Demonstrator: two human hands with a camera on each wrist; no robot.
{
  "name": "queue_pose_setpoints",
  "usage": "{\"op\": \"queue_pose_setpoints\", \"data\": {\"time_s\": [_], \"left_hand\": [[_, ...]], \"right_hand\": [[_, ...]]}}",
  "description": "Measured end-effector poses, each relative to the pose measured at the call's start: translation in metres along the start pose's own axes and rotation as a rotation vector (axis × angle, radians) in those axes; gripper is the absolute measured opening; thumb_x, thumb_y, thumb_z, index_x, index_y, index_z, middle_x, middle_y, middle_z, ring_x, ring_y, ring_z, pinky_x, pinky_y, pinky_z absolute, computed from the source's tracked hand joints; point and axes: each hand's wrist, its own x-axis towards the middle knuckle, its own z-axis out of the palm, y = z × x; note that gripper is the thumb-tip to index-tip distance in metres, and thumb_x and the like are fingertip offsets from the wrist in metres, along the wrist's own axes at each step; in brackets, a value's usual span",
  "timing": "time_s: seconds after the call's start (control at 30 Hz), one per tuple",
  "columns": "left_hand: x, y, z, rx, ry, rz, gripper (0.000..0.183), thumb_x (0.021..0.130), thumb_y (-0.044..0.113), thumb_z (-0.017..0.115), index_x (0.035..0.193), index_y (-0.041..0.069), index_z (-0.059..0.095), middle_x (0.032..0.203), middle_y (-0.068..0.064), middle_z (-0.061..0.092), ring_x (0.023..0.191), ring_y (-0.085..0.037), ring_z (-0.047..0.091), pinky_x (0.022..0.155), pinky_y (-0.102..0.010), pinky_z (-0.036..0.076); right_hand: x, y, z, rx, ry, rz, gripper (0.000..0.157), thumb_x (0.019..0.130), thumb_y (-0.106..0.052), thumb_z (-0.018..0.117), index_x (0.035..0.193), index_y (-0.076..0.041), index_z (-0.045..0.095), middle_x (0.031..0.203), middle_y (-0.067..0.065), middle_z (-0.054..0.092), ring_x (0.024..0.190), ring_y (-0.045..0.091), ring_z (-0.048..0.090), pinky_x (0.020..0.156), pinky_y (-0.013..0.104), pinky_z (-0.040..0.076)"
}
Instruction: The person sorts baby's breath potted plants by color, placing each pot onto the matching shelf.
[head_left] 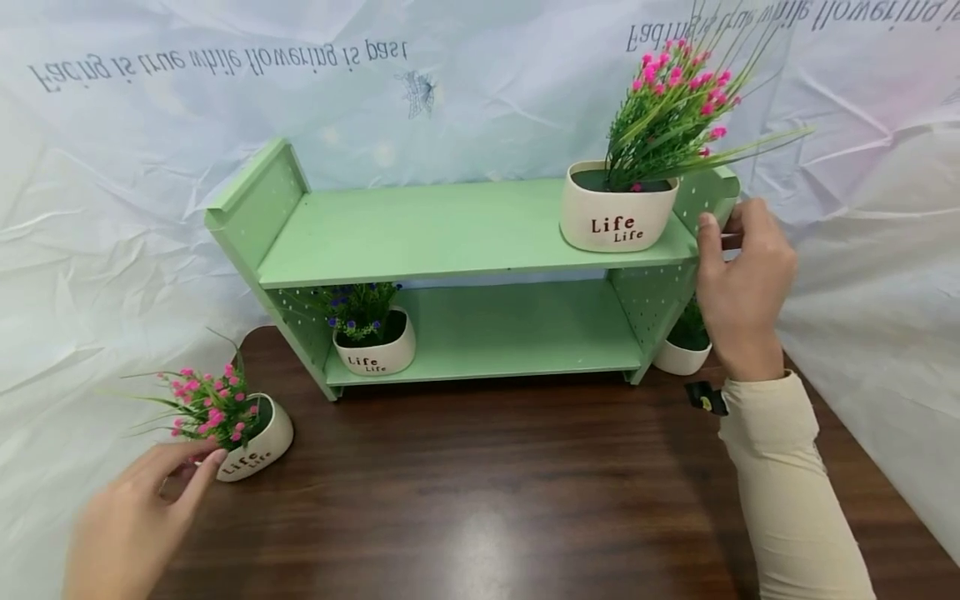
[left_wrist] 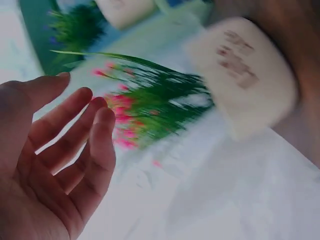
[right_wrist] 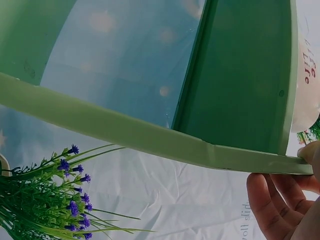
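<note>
A green two-tier shelf (head_left: 420, 225) stands on the table. My right hand (head_left: 746, 275) grips the upper front edge of its right side panel, thumb on the inner side and fingers outside, as the right wrist view also shows. At the left, my left hand (head_left: 142, 500) is at the pink flowers (head_left: 213, 404) of a white pot (head_left: 262, 446) marked "Life". In the left wrist view its fingers (left_wrist: 102, 135) are loosely bent beside the blossoms, holding nothing. Another white pot (head_left: 611, 217) with pink flowers sits on the top tier's right end.
On the lower tier's left stands a pot (head_left: 382, 354) with blue-purple flowers. A further white pot (head_left: 681, 354) is on the table right of the shelf, partly hidden by my right hand. The brown table (head_left: 480, 483) extends in front, and pale printed cloth (head_left: 480, 92) hangs behind.
</note>
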Motion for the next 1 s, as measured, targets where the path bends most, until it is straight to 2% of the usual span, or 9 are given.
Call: {"op": "queue_pose_setpoints", "data": {"time_s": [0.17,0.3,0.43,0.5,0.6,0.67,0.77,0.87,1.0], "left_hand": [[-0.012,-0.02,0.003,0.035,0.021,0.03,0.023,0.075,0.011,0.08,0.098,0.009,0.077,0.083,0.0,0.067,0.078,0.026,0.04,0.054,-0.022,0.039],[-0.023,-0.027,0.007,0.062,0.109,0.051,0.019,0.081,0.026,0.078,0.089,0.009,0.077,0.077,-0.003,0.069,0.071,0.022,0.046,0.06,-0.003,0.033],[-0.032,-0.037,0.013,0.064,0.176,0.007,0.027,0.081,0.037,0.078,0.083,0.01,0.076,0.073,-0.004,0.067,0.072,0.023,0.042,0.067,0.004,0.022],[-0.034,-0.044,0.015,0.064,0.146,-0.011,0.029,0.08,0.037,0.079,0.091,0.009,0.077,0.079,-0.006,0.068,0.079,0.029,0.037,0.06,-0.001,0.027],[-0.038,-0.054,0.018,0.084,0.044,-0.027,0.033,0.08,0.033,0.08,0.101,0.008,0.076,0.088,-0.006,0.069,0.084,0.033,0.033,0.051,-0.011,0.034],[-0.04,-0.06,0.02,0.102,-0.032,-0.028,0.033,0.078,0.026,0.082,0.105,0.009,0.075,0.094,-0.005,0.07,0.081,0.03,0.04,0.046,-0.021,0.038],[-0.044,-0.065,0.023,0.122,-0.137,-0.03,0.032,0.075,0.019,0.085,0.104,0.013,0.074,0.098,-0.003,0.07,0.072,0.01,0.058,0.044,-0.027,0.041],[-0.047,-0.067,0.027,0.127,-0.225,-0.043,0.033,0.076,0.018,0.084,0.107,0.017,0.072,0.101,-0.001,0.067,0.07,-0.016,0.066,0.047,-0.04,0.046],[-0.047,-0.066,0.029,0.125,-0.193,-0.098,0.031,0.079,0.015,0.081,0.106,0.011,0.067,0.098,-0.005,0.062,0.07,-0.03,0.064,0.045,-0.045,0.044]], "right_hand": [[-0.002,0.0,0.0,-0.003,0.003,-0.004,0.04,0.101,-0.033,0.056,0.096,0.006,0.059,0.09,0.022,0.063,0.09,0.038,0.068,0.073,0.044,0.047],[-0.003,-0.001,0.001,0.009,-0.005,-0.011,0.039,0.101,-0.032,0.056,0.096,0.006,0.059,0.09,0.022,0.063,0.09,0.039,0.067,0.076,0.05,0.049],[-0.002,0.0,0.0,0.004,-0.003,-0.001,0.039,0.101,-0.033,0.056,0.097,0.005,0.06,0.091,0.02,0.064,0.09,0.037,0.067,0.074,0.032,0.046],[-0.002,0.0,0.0,-0.001,0.002,0.003,0.039,0.101,-0.034,0.056,0.097,0.005,0.06,0.091,0.02,0.064,0.09,0.036,0.068,0.072,0.024,0.041],[-0.002,0.0,-0.001,-0.002,0.004,0.004,0.04,0.101,-0.034,0.056,0.097,0.005,0.059,0.091,0.02,0.064,0.091,0.036,0.068,0.07,0.02,0.037],[-0.002,0.0,-0.001,-0.002,0.005,0.002,0.041,0.101,-0.035,0.056,0.097,0.006,0.059,0.091,0.02,0.064,0.091,0.036,0.068,0.07,0.018,0.036],[-0.002,0.0,-0.001,0.0,0.006,-0.001,0.041,0.101,-0.035,0.056,0.097,0.006,0.059,0.091,0.021,0.063,0.09,0.036,0.068,0.069,0.017,0.036],[-0.002,0.001,0.0,0.005,0.005,0.001,0.04,0.101,-0.034,0.056,0.097,0.006,0.059,0.09,0.02,0.063,0.09,0.036,0.067,0.069,0.015,0.035],[-0.003,0.001,0.0,0.001,-0.002,-0.01,0.04,0.101,-0.033,0.055,0.097,0.006,0.06,0.09,0.021,0.063,0.089,0.037,0.067,0.071,0.019,0.039]]}}
